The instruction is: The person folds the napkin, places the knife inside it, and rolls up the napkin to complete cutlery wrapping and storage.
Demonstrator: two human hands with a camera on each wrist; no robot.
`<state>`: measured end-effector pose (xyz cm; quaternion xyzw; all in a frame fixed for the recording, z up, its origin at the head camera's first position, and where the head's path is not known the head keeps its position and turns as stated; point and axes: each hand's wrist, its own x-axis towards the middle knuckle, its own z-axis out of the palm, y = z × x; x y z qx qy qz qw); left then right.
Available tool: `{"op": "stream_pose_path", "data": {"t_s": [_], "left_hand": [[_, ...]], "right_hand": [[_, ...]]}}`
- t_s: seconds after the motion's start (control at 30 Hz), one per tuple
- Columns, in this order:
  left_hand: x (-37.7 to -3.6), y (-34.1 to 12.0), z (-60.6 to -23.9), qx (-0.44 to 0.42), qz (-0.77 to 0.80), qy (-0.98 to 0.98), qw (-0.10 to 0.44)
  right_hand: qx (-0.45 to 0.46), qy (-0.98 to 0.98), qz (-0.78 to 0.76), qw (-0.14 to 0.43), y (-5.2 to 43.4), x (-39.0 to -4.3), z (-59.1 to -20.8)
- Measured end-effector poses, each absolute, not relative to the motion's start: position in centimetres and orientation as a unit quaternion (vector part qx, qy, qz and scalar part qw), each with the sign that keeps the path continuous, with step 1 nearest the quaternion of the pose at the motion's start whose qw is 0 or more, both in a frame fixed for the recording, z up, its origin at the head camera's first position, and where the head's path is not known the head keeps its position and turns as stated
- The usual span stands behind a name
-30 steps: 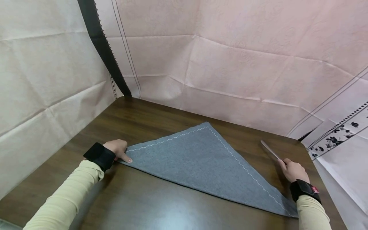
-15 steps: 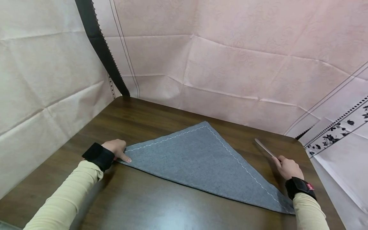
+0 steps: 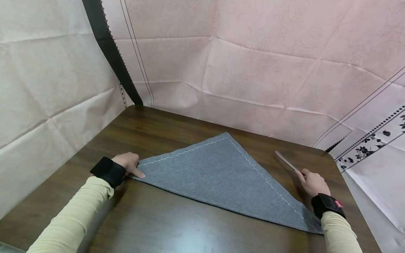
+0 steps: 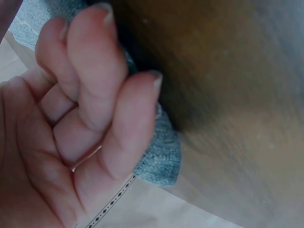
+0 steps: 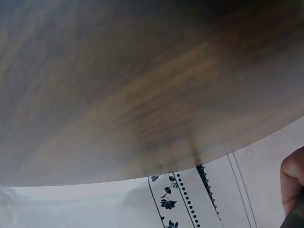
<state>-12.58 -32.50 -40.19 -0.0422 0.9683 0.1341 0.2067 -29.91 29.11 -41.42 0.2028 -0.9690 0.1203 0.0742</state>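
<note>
A grey cloth [image 3: 218,175] with white edge stitching lies folded into a triangle on the dark wooden table [image 3: 164,225]. My left hand [image 3: 129,164] sits at the cloth's left corner, one digit pressing on it. In the left wrist view its fingers [image 4: 90,104] are curled, and the cloth corner [image 4: 161,159] shows behind them. To the right of the cloth, my right hand [image 3: 311,182] grips a slim metal utensil [image 3: 286,161] that looks like a table knife. Its blade points away to the far left, just above the table. In the right wrist view only a fingertip [image 5: 292,178] shows.
Creased pale pink sheets [image 3: 253,70] hang close behind and to the left of the table. A white sheet with a black flower border [image 3: 370,147] lies off the table's right edge [image 5: 190,168]. Bare wood lies between the cloth and me.
My right hand with the utensil has moved a little to the left, closer to the cloth's right edge. The left hand and the cloth have stayed put.
</note>
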Motion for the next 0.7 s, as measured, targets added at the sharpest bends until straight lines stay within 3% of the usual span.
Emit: {"op": "stream_pose_path", "data": {"t_s": [0.3,0.7], "left_hand": [[-12.5,-32.4,-39.9,-0.05,0.137,0.966,0.214],[-12.5,-32.4,-40.0,-0.052,0.135,0.966,0.215]], "right_hand": [[0.21,-0.968,0.128,0.057,28.5,-29.7,-41.7],[0.236,-0.96,0.13,0.077,27.5,-29.2,-41.6]]}}
